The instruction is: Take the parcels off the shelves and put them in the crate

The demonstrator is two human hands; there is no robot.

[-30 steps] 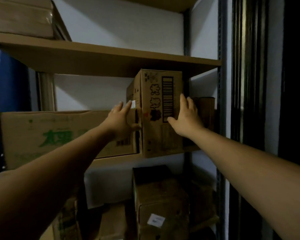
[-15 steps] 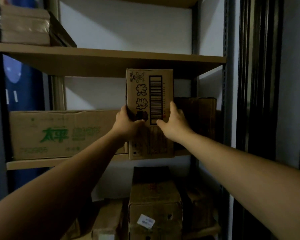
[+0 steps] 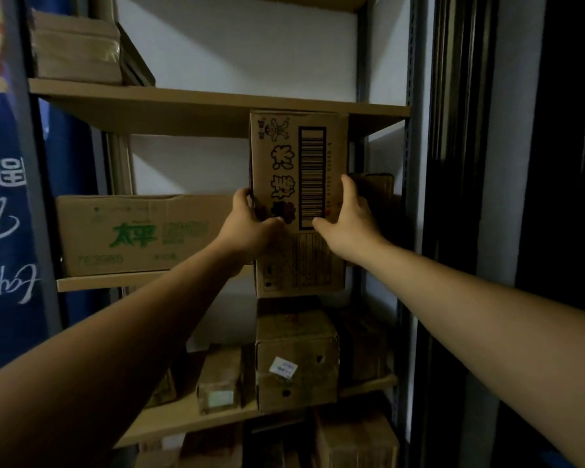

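1. Tall barcode box (image 3: 298, 197) stands upright at the middle shelf (image 3: 115, 283) front, top close under the upper shelf (image 3: 183, 109).
2. Left hand (image 3: 250, 228) and right hand (image 3: 348, 221) grasp its sides.
3. Green-print carton (image 3: 142, 234) just left; dark box (image 3: 375, 190) behind right.

A blue banner (image 3: 11, 231) with white lettering hangs at left, a white wall (image 3: 237, 45) farther back.

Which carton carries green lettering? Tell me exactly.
The long low carton lying on the middle shelf, left of the tall barcoded box being gripped. Its print is green; the barcoded box's print is black.
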